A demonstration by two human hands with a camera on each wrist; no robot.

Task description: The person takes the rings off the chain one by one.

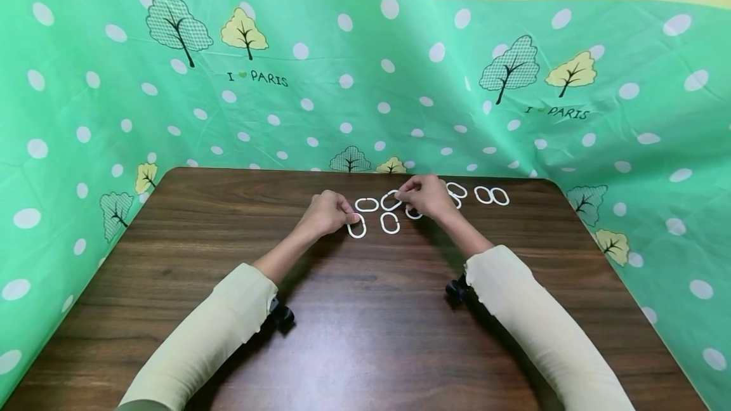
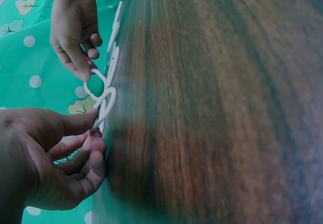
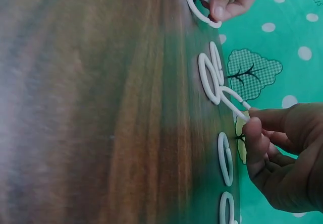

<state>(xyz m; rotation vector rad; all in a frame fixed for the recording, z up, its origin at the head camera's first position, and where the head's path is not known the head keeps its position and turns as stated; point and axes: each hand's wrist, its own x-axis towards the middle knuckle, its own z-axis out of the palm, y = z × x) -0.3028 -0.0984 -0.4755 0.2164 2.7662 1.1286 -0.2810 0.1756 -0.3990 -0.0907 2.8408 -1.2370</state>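
Several white oval links, at least some with a small gap in the ring, are near the far edge of the table [image 1: 354, 335]. My left hand [image 1: 325, 213] pinches one white link [image 1: 364, 228] between thumb and fingers; in the left wrist view this link [image 2: 112, 102] is tilted up. To the right, my right hand [image 1: 427, 196] pinches another white link [image 1: 384, 202] by its right end. In the right wrist view that link [image 3: 231, 102] slants up from the table. Between the hands lie two loose links, an upper one [image 1: 367, 210] and a lower one [image 1: 391, 232].
Right of and partly behind the right hand lie more links [image 1: 457, 184], some overlapping. A side-by-side pair [image 1: 500, 203] sits farther right. Green dotted cloth [image 1: 365, 68] hangs behind the table and along its sides. Each sleeve has a black wrist device [image 1: 283, 317] beneath it.
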